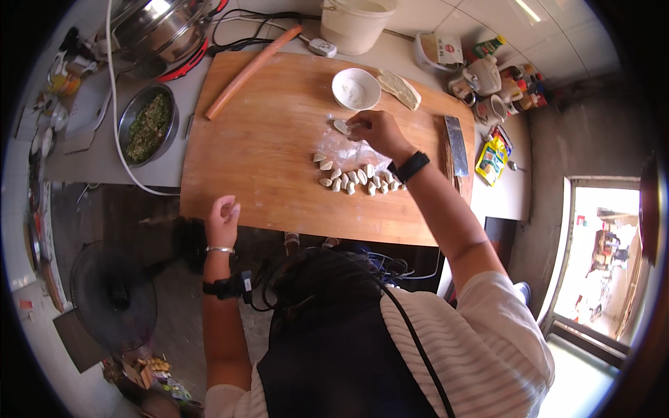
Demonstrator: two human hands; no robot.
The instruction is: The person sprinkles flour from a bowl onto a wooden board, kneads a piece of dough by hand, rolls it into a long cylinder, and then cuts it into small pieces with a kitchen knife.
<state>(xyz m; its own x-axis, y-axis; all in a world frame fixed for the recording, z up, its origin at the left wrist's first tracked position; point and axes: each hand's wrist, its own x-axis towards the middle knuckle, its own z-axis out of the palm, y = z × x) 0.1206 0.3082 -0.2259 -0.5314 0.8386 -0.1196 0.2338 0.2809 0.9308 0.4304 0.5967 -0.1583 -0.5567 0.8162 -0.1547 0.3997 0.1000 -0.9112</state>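
Over the upper middle of a wooden board [251, 157], my right hand [379, 133] has its fingers pinched at the right end of a small piece of dough [341, 126]. Flour [347, 149] whitens the wood beneath. Just below lie several small cut dough pieces [351, 177] in uneven rows. A white bowl [356, 89] of flour stands above the hand, beside a long flat strip of dough [400, 90]. My left hand [222, 219] hovers by the board's lower left edge, its fingers loosely curled with a gap to the thumb, holding nothing visible.
A rolling pin [253, 73] lies at the board's upper left, a cleaver [456, 146] at its right edge. Left stands a metal bowl of chopped green filling [150, 124], crossed by a white cable [117, 125]. A steamer pot [157, 36], white bucket [355, 23] and seasoning bottles [515, 89] line the counter.
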